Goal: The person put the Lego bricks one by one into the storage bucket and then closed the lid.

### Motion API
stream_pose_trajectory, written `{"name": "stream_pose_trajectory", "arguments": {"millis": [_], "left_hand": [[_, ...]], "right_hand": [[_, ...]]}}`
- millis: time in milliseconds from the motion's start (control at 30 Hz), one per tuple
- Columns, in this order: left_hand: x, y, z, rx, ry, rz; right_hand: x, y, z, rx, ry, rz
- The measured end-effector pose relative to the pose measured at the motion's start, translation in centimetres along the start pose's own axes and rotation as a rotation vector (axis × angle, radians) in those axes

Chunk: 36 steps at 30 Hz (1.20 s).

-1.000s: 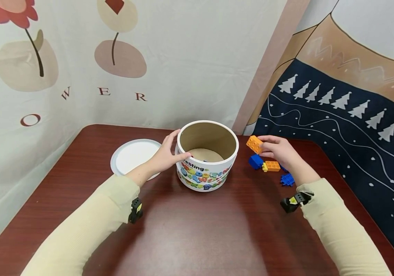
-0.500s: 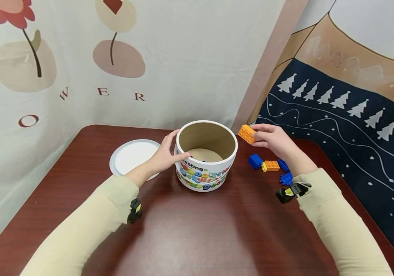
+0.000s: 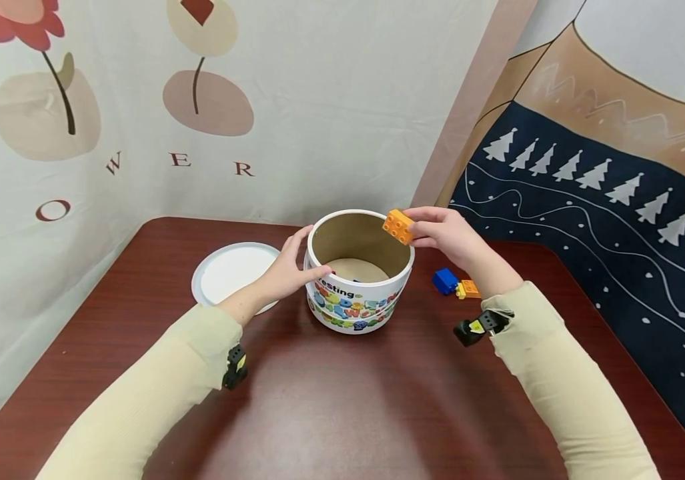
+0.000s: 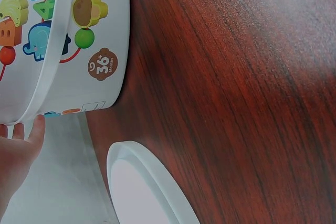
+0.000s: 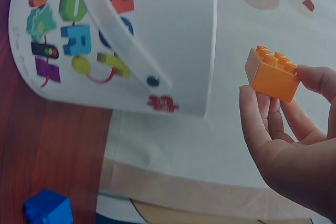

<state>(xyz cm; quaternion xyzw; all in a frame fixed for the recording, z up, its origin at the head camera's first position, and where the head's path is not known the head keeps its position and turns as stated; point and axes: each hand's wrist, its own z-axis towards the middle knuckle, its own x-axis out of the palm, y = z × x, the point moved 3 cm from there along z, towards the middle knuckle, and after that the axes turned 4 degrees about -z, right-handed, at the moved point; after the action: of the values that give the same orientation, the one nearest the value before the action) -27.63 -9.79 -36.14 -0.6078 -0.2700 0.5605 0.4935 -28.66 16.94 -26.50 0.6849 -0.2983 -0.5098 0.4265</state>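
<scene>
A white round bucket (image 3: 348, 303) with colourful printed letters stands on the table, its top uncovered. My left hand (image 3: 285, 270) holds its left side at the rim, thumb over the front and fingers toward the back. In the left wrist view those fingertips (image 4: 37, 127) lie against the bucket's wall. My right hand (image 3: 447, 233) pinches an orange building brick (image 3: 398, 227) between thumb and fingers, over the bucket's right rim. Studs show on the brick (image 5: 273, 74) in the right wrist view. Small bits of colour show low inside the bucket, mostly hidden by its front wall.
A white round lid (image 3: 237, 267) lies on the table left of the bucket, partly behind my left forearm. Right of the bucket lie a blue brick (image 3: 445, 281) and a yellow-and-orange piece (image 3: 468, 289), partly covered by my right arm. Printed cloths hang behind the table.
My right hand has carried the orange brick left and upward, from above the loose bricks to the bucket's right rim. My left hand stays on the bucket.
</scene>
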Motion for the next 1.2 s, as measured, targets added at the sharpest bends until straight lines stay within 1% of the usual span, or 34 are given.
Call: {"name": "stream_pose_trajectory", "arguments": {"millis": [167,267,467,600,767,933,1067,1200], "left_hand": [[0.0,0.0,0.0,0.000,0.001,-0.002],[0.1,0.0,-0.1,0.002,0.002,-0.001],[0.2,0.0,-0.1,0.000,0.002,-0.002],[0.1,0.1,0.0,0.008,0.000,-0.003],[0.0,0.1,0.1,0.010,0.004,-0.004],[0.0,0.1,0.2,0.008,0.002,-0.003],[-0.1,0.1,0.2,0.004,0.001,-0.001],[0.0,0.1,0.1,0.004,0.004,0.001]], "right_hand": [[0.9,0.0,0.6,-0.008,0.022,-0.010],[1.3,-0.2,0.8,0.004,0.027,-0.006],[1.7,-0.5,0.9,0.032,0.027,0.037],[1.6,-0.7,1.0,0.016,0.020,0.072],[1.0,-0.8,0.6,0.003,-0.006,0.063],[-0.4,-1.5,-0.1,0.004,-0.055,0.080],[-1.7,-2.7,-0.6,0.009,-0.108,0.084],[-2.6,-4.7,-0.8,0.040,-0.157,0.066]]}}
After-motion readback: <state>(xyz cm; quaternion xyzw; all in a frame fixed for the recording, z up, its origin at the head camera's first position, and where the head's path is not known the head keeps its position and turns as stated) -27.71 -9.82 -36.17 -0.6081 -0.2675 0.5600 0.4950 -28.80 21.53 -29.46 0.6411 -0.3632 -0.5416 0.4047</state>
